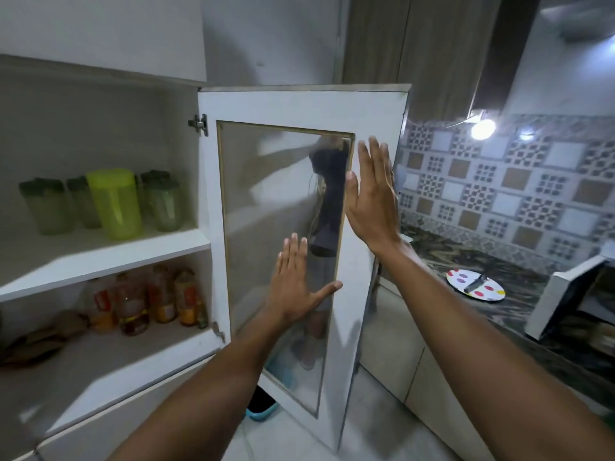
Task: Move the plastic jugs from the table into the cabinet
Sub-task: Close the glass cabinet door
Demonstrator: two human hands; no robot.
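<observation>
Kitchen w/ patterned tile wall; white cabinet [100, 254] stands open. Plastic jugs [114, 202] sit on its upper shelf, bottles [146, 301] below. Left hand [294, 281] lies flat, fingers spread, on the door [299, 104] glass; right hand [372, 194] flat, empty, probably touching the door frame edge.

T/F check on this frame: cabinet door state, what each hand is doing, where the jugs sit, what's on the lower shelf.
1. The cabinet door is fully shut. False: it stands open.
2. Both hands are flat and hold nothing. True: left hand lies on the glass, right hand at the door's frame.
3. The bright green jug sits on the lower shelf. False: it is on the upper shelf, among paler jugs.
4. Bottles stand on the lower shelf. True.
5. A spotted plate lies on the counter. True.
</observation>
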